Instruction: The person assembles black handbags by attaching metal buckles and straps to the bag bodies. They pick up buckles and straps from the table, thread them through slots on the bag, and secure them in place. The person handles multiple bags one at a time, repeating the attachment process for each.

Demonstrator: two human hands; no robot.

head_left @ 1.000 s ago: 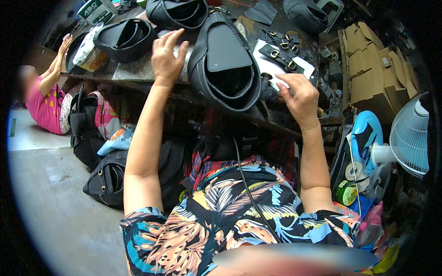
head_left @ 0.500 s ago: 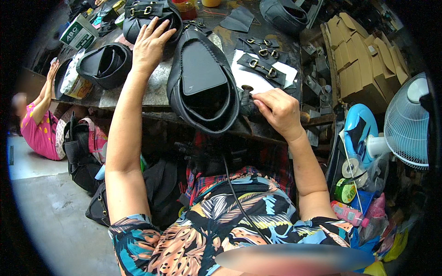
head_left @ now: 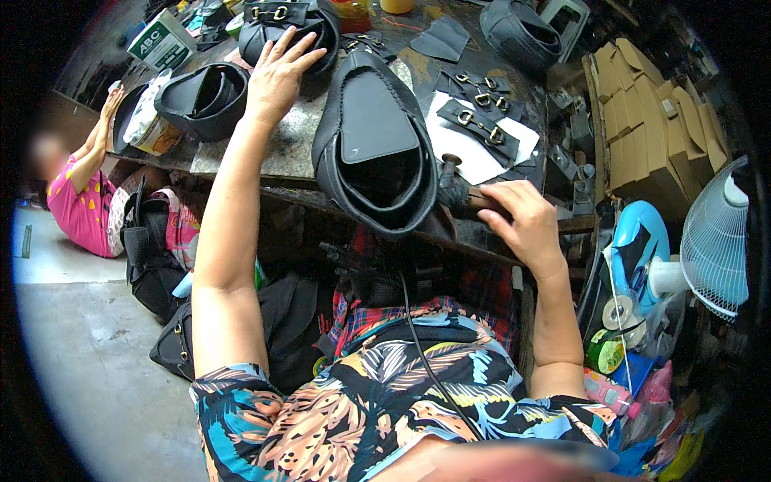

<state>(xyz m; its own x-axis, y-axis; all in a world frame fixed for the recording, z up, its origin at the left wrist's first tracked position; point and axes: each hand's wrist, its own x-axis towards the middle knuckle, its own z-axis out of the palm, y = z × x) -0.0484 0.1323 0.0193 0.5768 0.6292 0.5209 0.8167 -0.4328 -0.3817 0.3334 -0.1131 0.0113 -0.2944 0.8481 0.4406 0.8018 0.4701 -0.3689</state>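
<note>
While your left hand (head_left: 275, 87) rests on the farther upper (head_left: 325, 28), your right hand (head_left: 524, 227) curves at the hammer-like tool (head_left: 456, 193)

Across the upper half of the view, the dark worktop (head_left: 526, 90) carries the pieces within your reach. Between your hands, at the near edge, sits the central upper (head_left: 381, 136), a black loop with a smooth inset panel and its open end turned toward you. Judged by its look, it is light, pliable in the walls, stiffer at the panel and not fragile; the smooth face may slip, so the thick rim offers the surest hold. The farther upper should handle alike. Your left fingers lie spread apart over it, clamped on nothing. The tool lies just beside the central upper, probably stiff and head-heavy, best taken by its handle; whether your right fingers have closed on that handle cannot be told.

Surroundings, in decreasing size: a cardboard stack (head_left: 654, 128) and a pale fan (head_left: 713, 245) at right; a left-hand upper (head_left: 210, 98) beyond your left forearm; a white sheet (head_left: 480, 163) bearing black straps (head_left: 479, 132) with gold-coloured metal bits. The central upper obstructs the direct path between your hands, while sheet and straps crowd the tool's far side.
</note>
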